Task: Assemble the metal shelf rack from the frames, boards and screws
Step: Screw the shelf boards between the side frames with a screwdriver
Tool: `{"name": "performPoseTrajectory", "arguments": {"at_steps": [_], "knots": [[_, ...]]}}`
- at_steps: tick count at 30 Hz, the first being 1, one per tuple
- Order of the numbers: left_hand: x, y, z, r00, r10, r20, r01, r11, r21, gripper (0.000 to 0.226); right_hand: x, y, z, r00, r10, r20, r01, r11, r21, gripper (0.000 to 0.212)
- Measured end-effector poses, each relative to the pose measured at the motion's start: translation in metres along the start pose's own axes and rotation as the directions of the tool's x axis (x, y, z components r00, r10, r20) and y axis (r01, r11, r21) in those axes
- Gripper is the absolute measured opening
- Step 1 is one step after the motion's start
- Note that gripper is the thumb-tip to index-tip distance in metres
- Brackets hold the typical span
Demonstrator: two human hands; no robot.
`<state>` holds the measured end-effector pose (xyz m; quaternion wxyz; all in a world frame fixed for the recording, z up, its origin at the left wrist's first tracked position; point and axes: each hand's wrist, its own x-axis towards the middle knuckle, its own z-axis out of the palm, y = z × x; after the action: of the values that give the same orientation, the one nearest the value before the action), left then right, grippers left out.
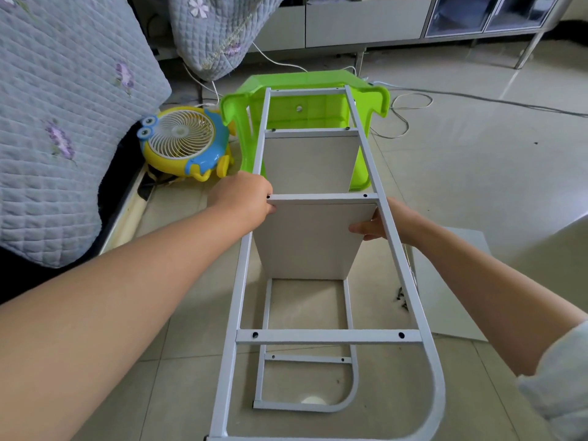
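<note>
White board held edge-up between two metal frames lying on the floor.

Both hands grasp the middle board [313, 240] at its upper corners: left hand [245, 198] on the left edge, right hand [380, 226] on the right. Its top edge runs left-right just under the upper frame's crossbar [321, 197], whose screw holes still look unfilled.

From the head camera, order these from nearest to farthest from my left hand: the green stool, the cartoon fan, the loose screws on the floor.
From the left hand:
1. Green stool, just ahead of it.
2. Cartoon fan, farther out to the left.
3. Loose screws, across the rack on the right side, beside the spare board.
</note>
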<state>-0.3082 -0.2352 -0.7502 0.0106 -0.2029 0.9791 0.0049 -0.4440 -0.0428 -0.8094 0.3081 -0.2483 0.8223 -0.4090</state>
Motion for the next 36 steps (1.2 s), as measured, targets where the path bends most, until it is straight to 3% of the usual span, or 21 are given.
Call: {"name": "performPoseTrajectory", "arguments": {"at_steps": [7, 14, 18, 24, 32, 36], "knots": [[0.0, -0.0036, 0.0013, 1.0, 0.009, -0.005, -0.009, 0.996, -0.091, 0.026, 0.0017, -0.0013, -0.0086, 1.0, 0.015, -0.019, -0.017, 0.99, -0.139, 0.02], [0.0, -0.0061, -0.004, 1.0, 0.021, 0.023, -0.019, 0.994, -0.104, 0.048, -0.0016, -0.0004, -0.0035, 0.999, -0.019, -0.048, 0.015, 0.996, -0.083, 0.018], [-0.0005, -0.0059, -0.0017, 0.999, 0.022, 0.026, -0.019, 0.994, -0.109, 0.032, -0.0028, -0.0037, -0.0032, 0.996, -0.028, -0.084, 0.016, 0.99, -0.143, 0.021], [0.0005, -0.0069, -0.0041, 1.0, 0.018, 0.007, -0.017, 0.995, -0.103, 0.049, -0.0023, -0.0057, -0.0038, 0.998, -0.041, -0.045, 0.034, 0.989, -0.141, 0.021], [0.0001, -0.0037, -0.0042, 0.999, 0.028, 0.031, -0.025, 0.997, -0.08, 0.037, -0.0045, -0.0052, -0.003, 0.999, -0.035, -0.039, 0.029, 0.99, -0.136, 0.032], [0.0008, -0.0033, -0.0064, 0.997, 0.045, 0.066, -0.041, 0.997, -0.058, 0.035, -0.0038, -0.0057, -0.0032, 0.999, -0.034, -0.036, 0.028, 0.987, -0.156, 0.017]]}}
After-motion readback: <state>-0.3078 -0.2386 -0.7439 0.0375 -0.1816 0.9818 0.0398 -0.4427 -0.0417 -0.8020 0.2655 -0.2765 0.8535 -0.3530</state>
